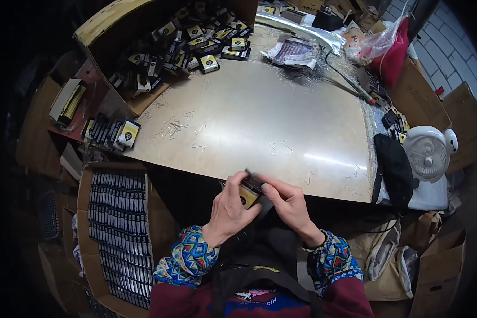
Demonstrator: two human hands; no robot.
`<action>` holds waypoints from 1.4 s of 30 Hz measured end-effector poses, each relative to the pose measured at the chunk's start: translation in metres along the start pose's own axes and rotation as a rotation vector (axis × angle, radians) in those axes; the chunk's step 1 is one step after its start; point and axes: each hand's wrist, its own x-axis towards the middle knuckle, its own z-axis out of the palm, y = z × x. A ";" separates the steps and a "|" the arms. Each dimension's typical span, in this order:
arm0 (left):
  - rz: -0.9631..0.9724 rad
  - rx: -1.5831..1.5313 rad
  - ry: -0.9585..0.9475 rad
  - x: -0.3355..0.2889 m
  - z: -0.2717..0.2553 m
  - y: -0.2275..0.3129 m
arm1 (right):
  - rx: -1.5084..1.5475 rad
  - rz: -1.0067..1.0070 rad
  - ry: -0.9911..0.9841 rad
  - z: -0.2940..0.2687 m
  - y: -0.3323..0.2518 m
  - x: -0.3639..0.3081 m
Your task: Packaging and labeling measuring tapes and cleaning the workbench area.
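Note:
Just in front of the table's near edge, my left hand (231,208) grips a small black and yellow box (247,196), its yellow face partly showing between the fingers. My right hand (287,205) is closed at the box's upper right side, thumb and fingers pinched at its dark upper edge. What exactly the right fingers pinch is blurred and partly hidden. Thin bent wire pieces (176,126) lie scattered on the pale tabletop (249,116), several of them left of the middle.
A cardboard carton (85,40) spills many similar boxes at the far left. Upright boxes (114,133) stand in a row at the left edge. An open carton (85,212) of packed boxes sits lower left. A white fan (428,153) and black pouch (392,169) are at right.

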 end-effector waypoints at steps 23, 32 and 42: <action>-0.094 -0.030 0.059 -0.010 0.010 0.000 | -0.015 -0.074 0.039 0.012 0.014 -0.007; -0.085 -0.066 0.054 -0.010 0.013 0.003 | -0.432 -0.406 -0.119 0.001 0.001 -0.004; 0.005 0.150 -0.006 0.019 0.003 0.018 | -0.648 -0.576 0.253 -0.030 0.000 0.016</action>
